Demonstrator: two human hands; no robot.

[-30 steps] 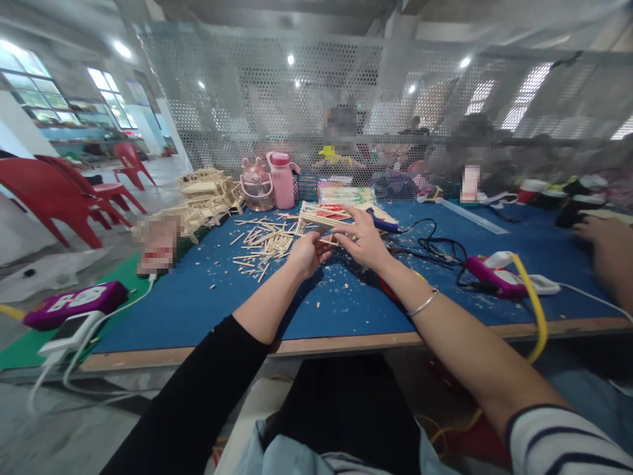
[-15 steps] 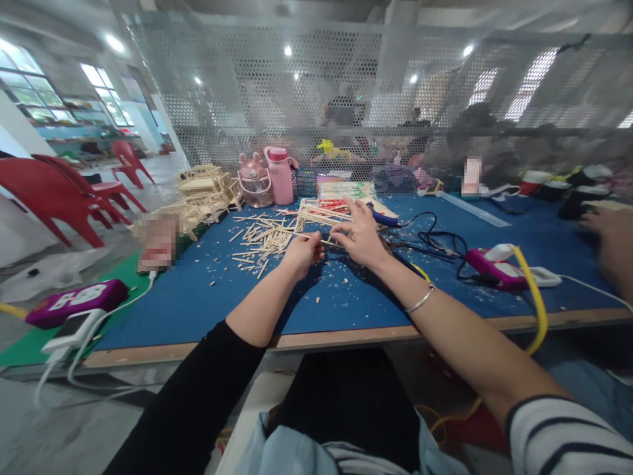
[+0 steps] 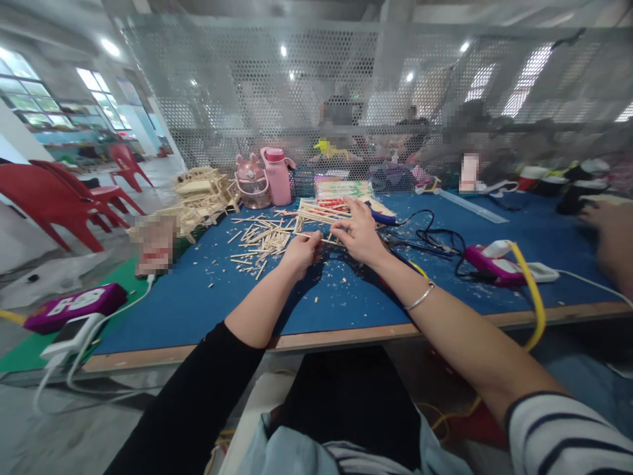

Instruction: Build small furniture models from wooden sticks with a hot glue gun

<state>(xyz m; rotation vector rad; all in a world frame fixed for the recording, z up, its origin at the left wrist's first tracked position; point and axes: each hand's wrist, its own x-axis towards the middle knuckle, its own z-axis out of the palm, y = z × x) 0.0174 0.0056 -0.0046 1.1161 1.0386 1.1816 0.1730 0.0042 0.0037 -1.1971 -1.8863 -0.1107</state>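
Note:
My left hand (image 3: 301, 253) and my right hand (image 3: 360, 232) meet over the blue table (image 3: 198, 303), both pinched on a thin wooden stick (image 3: 324, 241) held level between them. Just behind my right hand lies a flat frame of glued sticks (image 3: 319, 212). A scatter of loose wooden sticks (image 3: 262, 242) lies to the left of my left hand. A silver bangle (image 3: 420, 298) circles my right wrist.
A pink bottle (image 3: 277, 175) and a pink jug (image 3: 251, 184) stand at the back by a mesh screen. Finished stick models (image 3: 202, 193) sit at back left. A purple glue gun (image 3: 494, 265) with black cables lies right. Another person's hand (image 3: 610, 231) is at far right.
Both hands have stayed together on the stick, lowering slightly toward the table; the view has shifted a little.

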